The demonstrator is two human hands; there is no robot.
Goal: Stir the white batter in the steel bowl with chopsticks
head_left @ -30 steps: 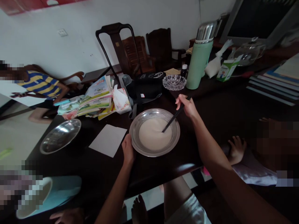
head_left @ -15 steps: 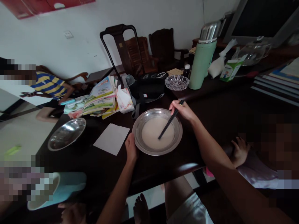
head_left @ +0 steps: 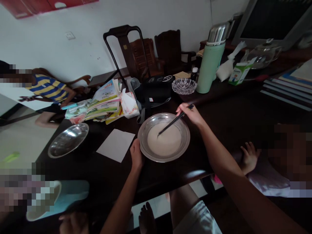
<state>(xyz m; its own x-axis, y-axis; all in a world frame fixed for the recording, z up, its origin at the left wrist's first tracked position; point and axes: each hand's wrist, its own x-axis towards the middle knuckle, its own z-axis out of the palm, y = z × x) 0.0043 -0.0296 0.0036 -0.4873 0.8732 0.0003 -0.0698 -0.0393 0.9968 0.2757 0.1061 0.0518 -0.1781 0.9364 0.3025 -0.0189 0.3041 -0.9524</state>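
A wide metal bowl (head_left: 183,145) of milky, off-white liquid (head_left: 165,143) stands on the dark table in front of me. My left hand (head_left: 136,153) is closed on the bowl's left rim, thumb on top and the other fingers hidden below. Black chopsticks (head_left: 172,124) are gripped in my right hand (head_left: 190,113) over the far right rim, slanting down to the left with their tips in the liquid. A white sheet of paper (head_left: 116,145) lies just left of the bowl.
Another metal bowl (head_left: 69,140) sits at the left edge. Behind are stacked books (head_left: 104,104), a black bag (head_left: 156,92), a glass ashtray (head_left: 184,86) and a green thermos (head_left: 211,66). People sit at both sides; one person's hand (head_left: 250,157) rests near my right forearm.
The chopstick tips have swept left through the liquid, and the chopsticks now lie at a flatter slant. My left hand and the bowl have stayed in place.
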